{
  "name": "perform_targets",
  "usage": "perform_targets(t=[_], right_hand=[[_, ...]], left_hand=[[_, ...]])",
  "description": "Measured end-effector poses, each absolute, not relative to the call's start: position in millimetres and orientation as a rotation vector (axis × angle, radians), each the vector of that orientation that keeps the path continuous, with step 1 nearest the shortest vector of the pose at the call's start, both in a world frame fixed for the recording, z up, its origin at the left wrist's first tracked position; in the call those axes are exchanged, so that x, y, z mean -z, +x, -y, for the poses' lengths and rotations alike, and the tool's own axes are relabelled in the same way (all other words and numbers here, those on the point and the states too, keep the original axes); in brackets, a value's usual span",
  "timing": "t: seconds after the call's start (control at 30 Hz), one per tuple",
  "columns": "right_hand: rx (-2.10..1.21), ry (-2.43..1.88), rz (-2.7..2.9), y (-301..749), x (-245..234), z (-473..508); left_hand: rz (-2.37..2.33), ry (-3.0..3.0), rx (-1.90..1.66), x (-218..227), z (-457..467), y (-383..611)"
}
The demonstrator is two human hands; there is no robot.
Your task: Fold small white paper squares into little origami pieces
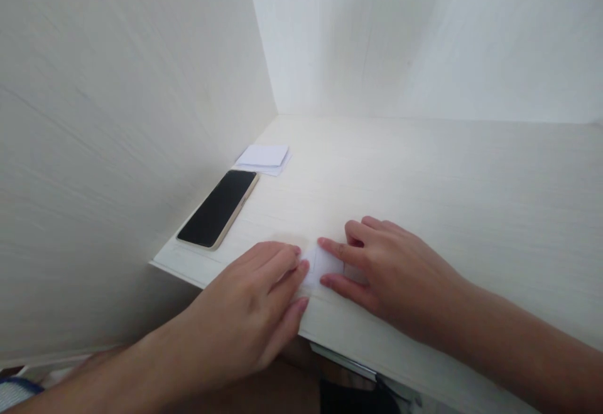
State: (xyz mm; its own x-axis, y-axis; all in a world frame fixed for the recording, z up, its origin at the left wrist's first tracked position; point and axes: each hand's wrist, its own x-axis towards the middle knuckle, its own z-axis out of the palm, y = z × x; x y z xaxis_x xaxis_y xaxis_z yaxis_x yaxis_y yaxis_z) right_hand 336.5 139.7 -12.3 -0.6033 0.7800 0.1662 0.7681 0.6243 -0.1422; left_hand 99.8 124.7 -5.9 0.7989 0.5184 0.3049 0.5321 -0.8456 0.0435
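A small white piece of paper [325,264] lies on the pale wooden desk [424,175] near its front edge. My left hand [254,307] rests palm down at the paper's left side, its fingers stretched out and touching the paper's edge. My right hand [391,272] lies flat on the paper's right part, fingers extended and pressing down on it. Most of the paper is hidden under both hands.
A phone [219,208] with a dark screen lies face up at the desk's left edge. Behind it sits a small stack of white paper [264,157]. White walls close in the desk on the left and at the back.
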Motion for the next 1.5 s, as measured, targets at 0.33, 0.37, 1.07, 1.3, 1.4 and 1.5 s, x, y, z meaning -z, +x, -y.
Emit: perform_targets(t=[0.33, 0.37, 1.07, 1.3, 1.4, 1.5], right_hand=[[-0.429, -1.347, 2.279, 336, 15, -133], [-0.419, -1.38, 2.244, 335, 15, -133], [-0.294, -1.515, 2.031, 322, 12, -124], [-0.178, -1.243, 2.209, 325, 19, -114], [-0.263, -1.024, 2.302, 332, 19, -117], [-0.275, -0.874, 2.434, 338, 15, -123]], left_hand=[[0.962, -2.814, 0.647, 30, -110, 97], [0.974, -2.791, 0.659, 32, -108, 97], [1.164, -2.87, 0.818, 26, -101, 109], [1.236, -2.907, 0.926, 24, -111, 112], [1.281, -2.924, 0.946, 27, -114, 113], [1.322, -2.937, 0.982, 27, -116, 114]])
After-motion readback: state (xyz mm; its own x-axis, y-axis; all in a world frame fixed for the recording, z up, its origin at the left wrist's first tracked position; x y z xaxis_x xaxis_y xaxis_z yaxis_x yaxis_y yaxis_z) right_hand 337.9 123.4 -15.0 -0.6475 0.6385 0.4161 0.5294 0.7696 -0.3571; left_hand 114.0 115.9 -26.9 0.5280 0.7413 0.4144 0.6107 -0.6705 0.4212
